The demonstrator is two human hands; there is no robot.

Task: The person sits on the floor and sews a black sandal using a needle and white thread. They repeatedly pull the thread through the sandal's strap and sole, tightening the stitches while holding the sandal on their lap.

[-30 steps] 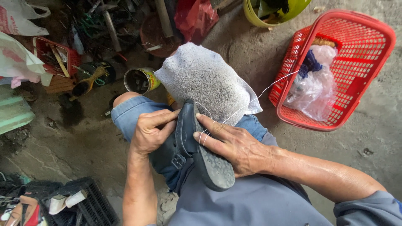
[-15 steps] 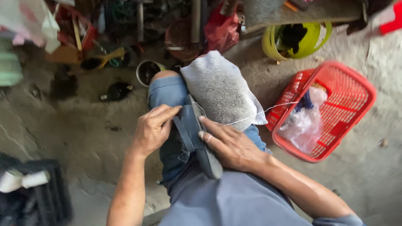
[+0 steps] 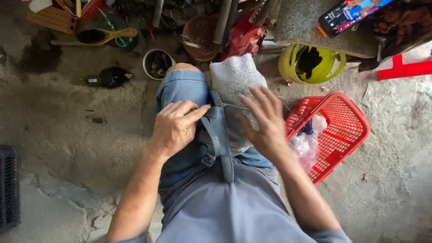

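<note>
While gripped, dark strapped sandal (image 3: 219,135), edge-on

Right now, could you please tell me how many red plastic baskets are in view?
2: one red basket stands on the floor right of the knee, holding plastic bags; another's corner shows at the top edge. More may be hidden in the clutter.

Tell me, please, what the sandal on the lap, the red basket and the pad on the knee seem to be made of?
Sandal: probably matte rubber or synthetic leather, dark grey-blue; the straps bend and carry a small buckle.
Red basket: moulded plastic, slightly glossy, with an even lattice of holes.
Pad: apparently coarse foam or woven matting, pale grey; the surface looks rough and speckled. I cannot tell which.
</note>
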